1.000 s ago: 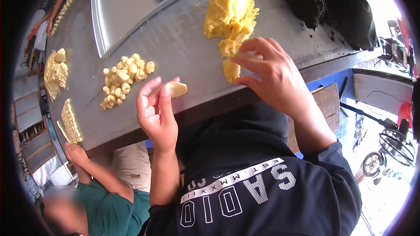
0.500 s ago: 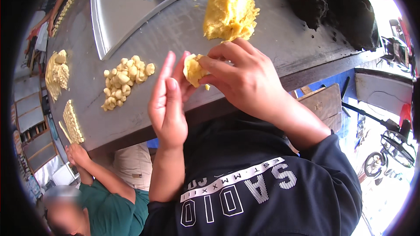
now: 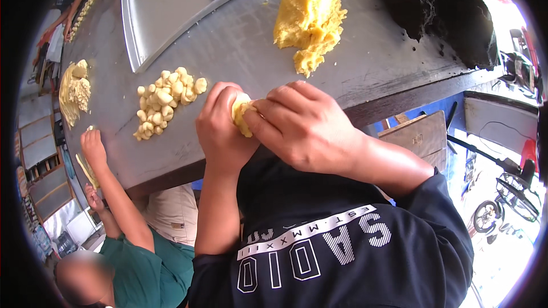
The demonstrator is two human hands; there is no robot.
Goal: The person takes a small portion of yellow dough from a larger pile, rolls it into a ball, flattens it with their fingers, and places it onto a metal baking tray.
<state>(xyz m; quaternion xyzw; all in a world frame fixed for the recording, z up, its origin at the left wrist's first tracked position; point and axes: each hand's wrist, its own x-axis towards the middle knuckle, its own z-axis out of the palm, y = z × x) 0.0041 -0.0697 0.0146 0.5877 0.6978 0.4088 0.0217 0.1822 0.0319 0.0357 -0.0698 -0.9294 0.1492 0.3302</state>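
Observation:
My left hand point(image 3: 224, 131) and my right hand point(image 3: 302, 125) are pressed together around a small lump of yellow dough point(image 3: 241, 115), just above the near edge of the grey metal table point(image 3: 240, 51). Only a sliver of the lump shows between my fingers. A big block of yellow dough point(image 3: 308, 23) lies on the table beyond my right hand. A pile of several small dough balls point(image 3: 165, 100) sits left of my left hand.
Two dark lumps point(image 3: 439, 11) lie at the table's far right. A metal tray point(image 3: 171, 11) rests at the back. More yellow dough point(image 3: 74, 88) sits at the left end, where a person in a green shirt point(image 3: 137, 262) has a hand point(image 3: 92, 145) on the table edge.
My right hand pulled a piece off the big dough block and brought it back to my left hand. Both hands have since closed around the piece.

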